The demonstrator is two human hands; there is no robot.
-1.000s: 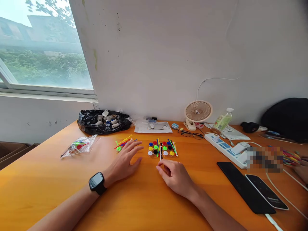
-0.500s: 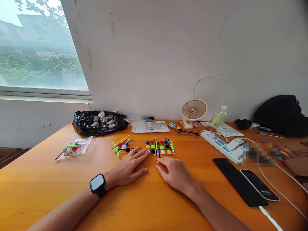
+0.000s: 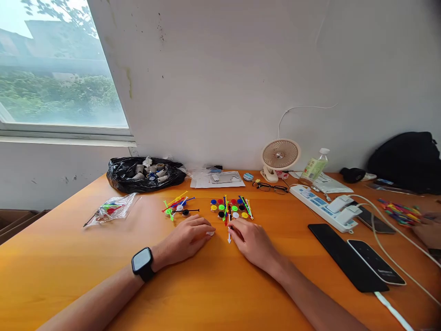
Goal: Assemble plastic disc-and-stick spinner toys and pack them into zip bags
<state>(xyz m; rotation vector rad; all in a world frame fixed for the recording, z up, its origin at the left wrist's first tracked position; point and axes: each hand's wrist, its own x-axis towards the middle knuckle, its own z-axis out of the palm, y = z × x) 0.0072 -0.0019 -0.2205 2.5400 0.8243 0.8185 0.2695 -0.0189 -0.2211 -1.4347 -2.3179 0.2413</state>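
My left hand (image 3: 184,238), with a watch on its wrist, rests on the table with curled fingers closed on a small white plastic disc (image 3: 210,233). Opposite it, my right hand (image 3: 251,239) pinches a thin white plastic arrow (image 3: 229,237) whose tip points towards me. Just beyond the hands lie rows of coloured round discs (image 3: 221,208) with coloured arrow-ended sticks (image 3: 247,207) among them. Left of these is a loose pile of discs and sticks (image 3: 179,207).
At left lie a clear bag of parts (image 3: 112,209) and a black bag of rolls (image 3: 115,177). A fan (image 3: 280,155), glasses (image 3: 270,188), bottle (image 3: 315,166), power strip (image 3: 322,208) and black slab (image 3: 344,257) stand or lie rightward. Another person's hand (image 3: 427,232) is near coloured sticks.
My left fingers have curled in and now hold the white disc. My right hand has drawn the white arrow slightly towards me, out from the sticks. The view has shifted a little.
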